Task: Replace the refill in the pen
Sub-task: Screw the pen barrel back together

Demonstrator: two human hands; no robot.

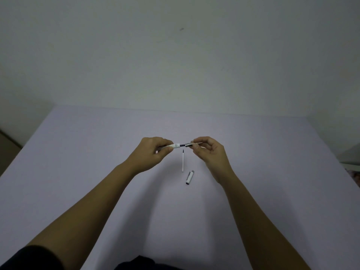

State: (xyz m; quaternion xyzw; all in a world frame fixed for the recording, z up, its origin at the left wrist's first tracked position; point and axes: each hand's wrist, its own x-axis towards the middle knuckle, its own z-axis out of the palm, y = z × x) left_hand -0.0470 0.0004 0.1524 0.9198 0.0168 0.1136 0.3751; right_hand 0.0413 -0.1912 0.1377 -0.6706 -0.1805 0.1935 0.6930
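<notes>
I see my left hand [151,151] pinched on the white pen barrel [174,146], and my right hand [209,150] pinched on the metal front section [189,144]; a dark refill [182,145] bridges both parts. Just below lies a spare white refill [183,161], beside it the pen cap [189,177]. The lilac table [78,152] has wide free room to every edge.

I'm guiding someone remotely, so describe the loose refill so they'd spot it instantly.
On the lilac table, look just below the gap between the two hands. The refill lies there, thin and white with a dark tip, slimmer and longer than the stubby pen cap beside it.
</notes>
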